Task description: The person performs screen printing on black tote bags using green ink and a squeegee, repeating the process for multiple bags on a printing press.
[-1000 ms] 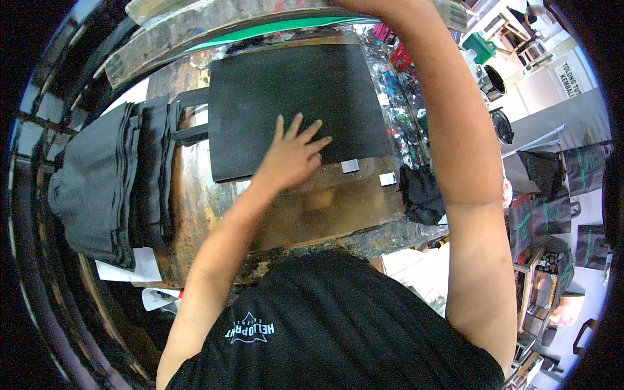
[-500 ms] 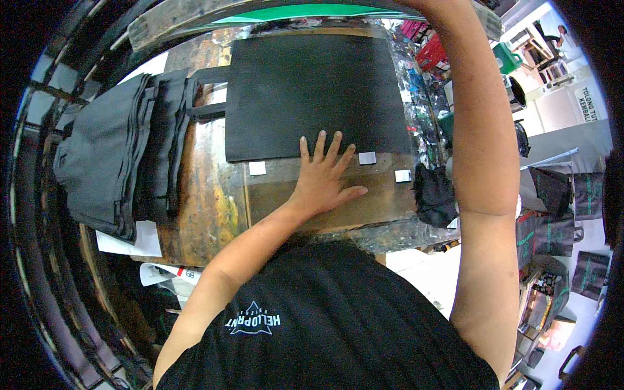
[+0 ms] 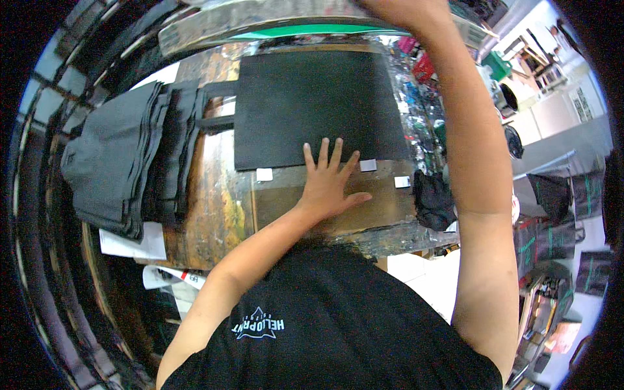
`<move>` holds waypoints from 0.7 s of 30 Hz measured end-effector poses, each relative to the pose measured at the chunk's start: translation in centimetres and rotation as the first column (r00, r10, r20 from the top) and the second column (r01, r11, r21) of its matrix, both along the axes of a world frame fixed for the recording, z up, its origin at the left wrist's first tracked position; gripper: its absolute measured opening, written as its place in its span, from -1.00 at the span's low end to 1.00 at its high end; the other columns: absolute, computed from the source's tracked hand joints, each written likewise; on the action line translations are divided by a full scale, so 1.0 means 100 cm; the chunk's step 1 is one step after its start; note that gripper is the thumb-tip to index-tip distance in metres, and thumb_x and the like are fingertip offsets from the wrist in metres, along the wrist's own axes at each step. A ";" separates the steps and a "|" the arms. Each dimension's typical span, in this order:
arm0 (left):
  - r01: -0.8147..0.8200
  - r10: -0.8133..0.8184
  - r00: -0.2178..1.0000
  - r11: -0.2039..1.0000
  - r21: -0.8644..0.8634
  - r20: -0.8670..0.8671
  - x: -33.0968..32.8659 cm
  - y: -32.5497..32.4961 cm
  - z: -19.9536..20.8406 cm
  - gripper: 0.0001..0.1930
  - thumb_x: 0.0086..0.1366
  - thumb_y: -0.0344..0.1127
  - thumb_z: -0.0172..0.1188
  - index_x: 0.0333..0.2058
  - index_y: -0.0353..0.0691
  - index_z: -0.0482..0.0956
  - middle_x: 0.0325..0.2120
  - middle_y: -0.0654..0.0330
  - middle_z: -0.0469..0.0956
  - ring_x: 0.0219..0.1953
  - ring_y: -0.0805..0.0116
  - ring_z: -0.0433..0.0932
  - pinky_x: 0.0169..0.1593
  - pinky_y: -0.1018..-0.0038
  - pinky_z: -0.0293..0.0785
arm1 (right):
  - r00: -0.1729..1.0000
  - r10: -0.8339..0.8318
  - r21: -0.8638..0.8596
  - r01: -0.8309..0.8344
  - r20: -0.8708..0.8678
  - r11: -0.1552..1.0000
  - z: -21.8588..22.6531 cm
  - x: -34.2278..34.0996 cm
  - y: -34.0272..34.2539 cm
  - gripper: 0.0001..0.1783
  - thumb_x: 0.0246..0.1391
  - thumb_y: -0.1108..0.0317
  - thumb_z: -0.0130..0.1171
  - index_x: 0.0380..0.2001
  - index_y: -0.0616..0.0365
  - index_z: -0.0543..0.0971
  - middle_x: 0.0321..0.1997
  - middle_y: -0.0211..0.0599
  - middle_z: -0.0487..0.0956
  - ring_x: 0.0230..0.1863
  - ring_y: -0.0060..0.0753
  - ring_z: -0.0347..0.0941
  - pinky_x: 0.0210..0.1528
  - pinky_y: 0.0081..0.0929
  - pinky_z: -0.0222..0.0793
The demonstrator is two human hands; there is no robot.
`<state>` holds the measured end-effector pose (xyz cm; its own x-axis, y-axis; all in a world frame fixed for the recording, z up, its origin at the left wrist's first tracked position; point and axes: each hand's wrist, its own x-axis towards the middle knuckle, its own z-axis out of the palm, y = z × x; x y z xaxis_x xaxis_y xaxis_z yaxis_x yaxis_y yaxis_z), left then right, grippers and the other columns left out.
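Note:
A black cloth bag (image 3: 312,97) lies flat on the work table, its handles stretched out to the left. My left hand (image 3: 330,184) rests at its near edge with fingers spread; the fingertips lie on the black cloth and the palm on the brown board (image 3: 279,205). My right arm reaches far forward, and my right hand (image 3: 409,12) is at the top edge of the picture, next to a raised grey wooden frame (image 3: 279,29) with a green strip under it. The right fingers are cut off, so their grip is hidden.
A stack of black bags (image 3: 120,156) lies at the left of the table. Small white tabs (image 3: 264,174) sit along the bag's near edge. A crumpled black cloth (image 3: 434,200) is on the right. Printed black bags (image 3: 588,195) are spread out at far right.
My right hand has moved a little to the left along the frame. The whole view has shifted slightly, showing more of the frame. My left hand stays on the bag's edge.

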<state>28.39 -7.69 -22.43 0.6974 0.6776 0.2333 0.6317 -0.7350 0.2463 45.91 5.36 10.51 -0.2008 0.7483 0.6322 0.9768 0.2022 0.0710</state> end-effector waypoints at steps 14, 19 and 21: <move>0.153 -0.172 0.970 0.981 -0.123 -0.170 0.003 0.019 0.024 0.09 0.12 0.65 0.13 0.42 -0.07 0.39 0.50 -0.04 0.19 0.48 -0.45 0.10 0.47 -0.31 0.01 | 1.000 -0.014 -0.098 0.011 -0.028 0.995 0.008 0.000 -0.007 -0.17 0.36 -0.52 -0.23 -0.38 0.05 0.59 -0.48 -0.33 0.55 -0.39 -0.35 0.45 -0.03 -0.13 0.39; 0.172 -0.193 0.969 0.975 -0.140 -0.152 -0.002 0.025 0.028 -0.01 0.11 0.57 0.24 0.29 -0.11 0.53 0.43 0.02 0.34 0.43 -0.32 0.25 0.42 -0.19 0.19 | 0.999 0.022 -0.017 -0.023 -0.026 1.000 0.006 -0.001 -0.009 -0.17 0.37 -0.50 -0.23 -0.37 0.07 0.59 -0.46 -0.29 0.56 -0.38 -0.32 0.46 0.09 -0.07 0.36; 0.186 -0.213 0.966 0.967 -0.176 -0.149 -0.009 0.034 0.032 -0.08 0.11 0.55 0.27 0.19 -0.12 0.63 0.35 0.03 0.46 0.37 -0.22 0.39 0.37 -0.10 0.33 | 0.999 0.028 0.002 -0.028 -0.023 1.000 0.005 -0.001 -0.009 -0.18 0.37 -0.49 -0.23 -0.36 0.09 0.60 -0.44 -0.25 0.59 -0.37 -0.30 0.47 0.09 -0.06 0.35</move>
